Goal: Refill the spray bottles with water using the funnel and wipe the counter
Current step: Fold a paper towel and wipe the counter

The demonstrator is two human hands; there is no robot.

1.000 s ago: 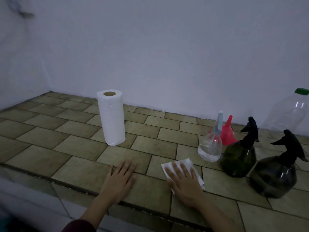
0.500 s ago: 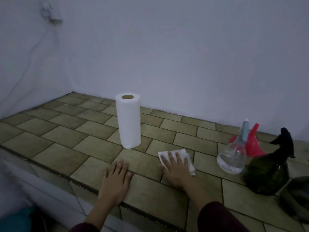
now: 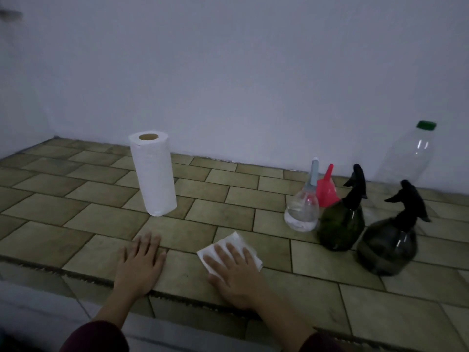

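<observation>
The right hand [image 3: 234,271] lies flat, fingers straight, pressing a folded paper towel [image 3: 232,246] onto the counter [image 3: 330,265]; the towel shows beyond its fingertips. The left hand [image 3: 140,265] rests flat, left of the towel. The spray bottles [image 3: 340,224] stand right of the towel.

matt tiled counter [image 3: 330,265], soft paper towel [image 3: 234,243], glossy plastic bottles [image 3: 302,212].

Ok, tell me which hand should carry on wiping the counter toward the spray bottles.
Right. The right hand already presses the folded paper towel flat on the counter, nearer the spray bottles. The left hand rests bare on the tiles, farther away.
</observation>
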